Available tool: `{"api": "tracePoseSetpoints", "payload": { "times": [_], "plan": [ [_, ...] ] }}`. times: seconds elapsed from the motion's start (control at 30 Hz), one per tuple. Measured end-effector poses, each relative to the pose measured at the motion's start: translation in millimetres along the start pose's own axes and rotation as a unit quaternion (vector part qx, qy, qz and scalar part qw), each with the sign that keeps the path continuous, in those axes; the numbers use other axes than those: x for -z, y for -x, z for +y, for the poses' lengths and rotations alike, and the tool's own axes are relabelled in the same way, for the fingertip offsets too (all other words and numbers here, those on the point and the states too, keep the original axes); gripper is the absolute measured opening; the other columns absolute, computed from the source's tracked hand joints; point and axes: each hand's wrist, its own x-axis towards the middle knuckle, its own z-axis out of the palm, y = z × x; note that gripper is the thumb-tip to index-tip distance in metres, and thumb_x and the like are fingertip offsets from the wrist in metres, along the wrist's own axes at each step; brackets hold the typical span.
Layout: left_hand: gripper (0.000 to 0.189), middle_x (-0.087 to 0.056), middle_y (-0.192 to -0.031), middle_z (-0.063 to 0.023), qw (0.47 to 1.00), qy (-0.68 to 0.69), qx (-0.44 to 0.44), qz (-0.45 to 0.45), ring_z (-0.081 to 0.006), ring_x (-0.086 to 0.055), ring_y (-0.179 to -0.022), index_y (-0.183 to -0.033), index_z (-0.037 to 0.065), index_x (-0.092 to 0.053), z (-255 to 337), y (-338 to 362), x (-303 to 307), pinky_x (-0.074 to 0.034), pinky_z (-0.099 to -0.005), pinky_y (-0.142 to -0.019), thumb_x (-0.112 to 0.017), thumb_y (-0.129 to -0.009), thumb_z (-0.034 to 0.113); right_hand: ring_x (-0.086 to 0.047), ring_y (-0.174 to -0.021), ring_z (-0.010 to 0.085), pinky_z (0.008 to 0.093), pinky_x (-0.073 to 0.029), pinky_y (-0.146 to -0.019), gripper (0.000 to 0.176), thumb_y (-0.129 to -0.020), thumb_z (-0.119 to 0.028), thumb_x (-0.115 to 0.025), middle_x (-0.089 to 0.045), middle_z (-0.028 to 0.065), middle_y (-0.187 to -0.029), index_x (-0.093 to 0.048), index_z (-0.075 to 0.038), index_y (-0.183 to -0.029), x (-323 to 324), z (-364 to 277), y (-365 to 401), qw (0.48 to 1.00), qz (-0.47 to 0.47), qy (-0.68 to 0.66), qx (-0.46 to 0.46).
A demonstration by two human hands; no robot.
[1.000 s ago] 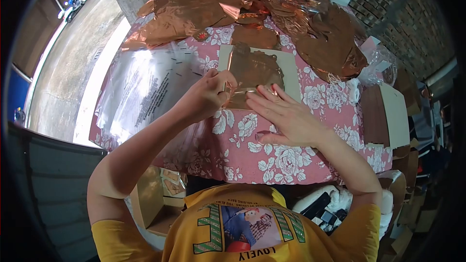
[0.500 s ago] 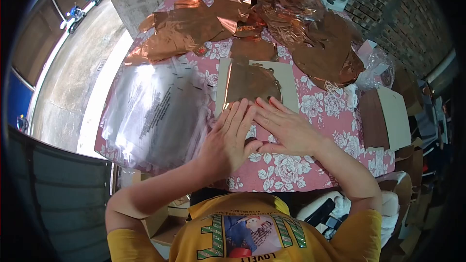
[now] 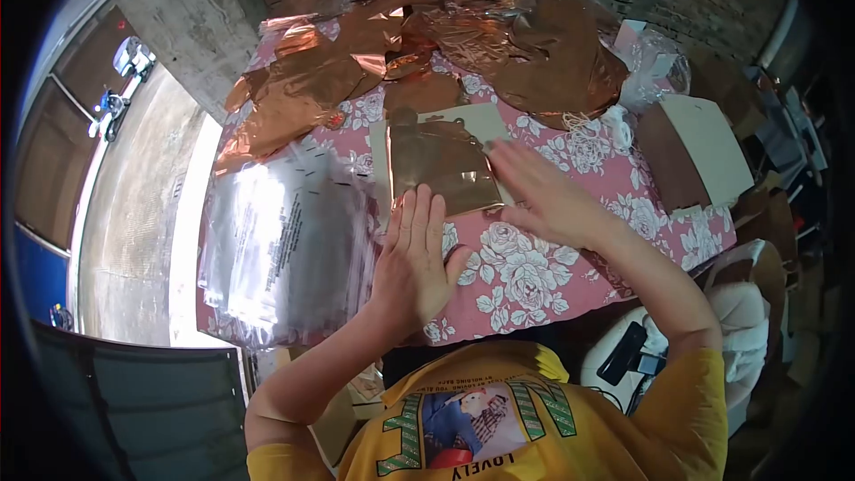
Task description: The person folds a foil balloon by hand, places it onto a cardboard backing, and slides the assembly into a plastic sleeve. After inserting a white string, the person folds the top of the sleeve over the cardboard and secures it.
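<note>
A folded copper-coloured foil sheet lies on a pale cardboard sheet in the middle of the table. My left hand rests flat with its fingers stretched, its fingertips at the foil's lower left edge. Over the right side of the foil and card is my right hand, fingers out straight and slightly blurred, with nothing seen in it. To the left of my left hand lies a stack of clear plastic bags with dark printing.
Large copper foil pieces cover the back of the table, which has a pink floral cloth. White strings lie at the right, near an open cardboard box. A concrete pillar stands behind left; a phone lies beside me.
My hands, earlier side by side on the foil's lower edge, are now apart. The right has moved to the foil's right side, uncovering its lower part. The whole view has shifted.
</note>
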Motion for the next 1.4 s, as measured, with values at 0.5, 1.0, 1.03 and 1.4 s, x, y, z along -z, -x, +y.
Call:
{"api": "tracePoseSetpoints", "payload": {
  "times": [0.5,1.0,1.03,1.4],
  "plan": [
    [0.067,-0.038,-0.142,-0.0307,0.999,-0.026,-0.018,0.043,-0.0424,-0.037,-0.133,-0.135,-0.011,-0.04,-2.0,-0.3,-4.3,-0.029,-0.0476,-0.111,-0.059,-0.09,0.034,-0.062,-0.087,0.0156,0.028,-0.049,-0.077,0.053,-0.087,-0.023,-0.064,-0.067,0.0089,-0.101,-0.05,0.002,-0.132,-5.1,15.7,-40.9,0.866,0.136,-0.359,-0.319],
    [0.069,-0.033,-0.145,-0.0281,0.999,-0.007,0.011,0.029,-0.0393,-0.03,-0.138,-0.14,-0.009,-0.032,-2.4,1.2,-5.0,-0.023,-0.0453,-0.115,-0.055,-0.092,0.035,-0.055,-0.072,0.0055,0.0218,-0.043,-0.063,0.014,-0.093,-0.017,-0.058,-0.061,-0.0017,-0.082,-0.063,-0.004,-0.095,67.9,68.2,-0.2,0.725,0.392,-0.482,-0.297],
    [0.069,-0.033,-0.145,-0.028,1.0,0.0,0.014,0.025,-0.0393,-0.03,-0.138,-0.14,-0.008,-0.032,-1.5,3.4,-5.3,-0.022,-0.0452,-0.115,-0.055,-0.092,0.036,-0.055,-0.07,0.0047,0.0207,-0.043,-0.062,0.014,-0.093,-0.017,-0.057,-0.061,-0.0021,-0.081,-0.063,-0.005,-0.094,66.8,65.3,4.1,0.701,0.379,-0.532,-0.287],
    [0.044,-0.059,-0.113,-0.0177,1.0,0.005,0.004,0.02,-0.0352,-0.051,-0.109,-0.118,0.003,-0.06,1.1,-1.6,4.1,-0.035,-0.0503,-0.097,-0.052,-0.093,0.037,-0.059,-0.097,0.0327,0.0433,-0.052,-0.076,0.031,-0.086,-0.02,-0.061,-0.059,0.0132,-0.106,-0.056,-0.011,-0.116,4.7,-46.6,-27.8,0.978,0.093,0.129,-0.138]
  ]
}}
